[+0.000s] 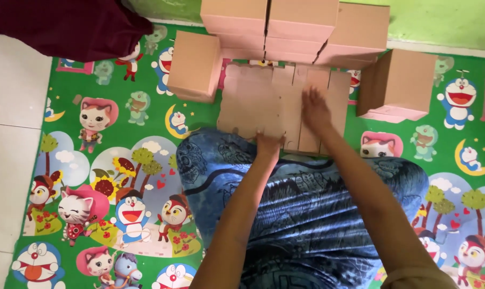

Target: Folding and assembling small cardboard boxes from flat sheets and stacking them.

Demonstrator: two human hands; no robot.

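A flat, unfolded pink-brown cardboard box blank [264, 101] lies on the cartoon play mat [119, 144] in front of my knees. My left hand [268, 145] grips its near edge with the fingers curled under. My right hand [315, 109] rests flat on top of the blank, fingers spread, near its right panels. My lap is covered by a blue patterned cloth [307, 208].
Folded cardboard boxes stand around the blank: one at the left [194, 65], a stack of several at the back [296, 27], one at the right [400, 85]. A dark red cloth [66, 24] lies at the top left. White floor tiles [9, 134] border the mat's left side; a green wall is behind.
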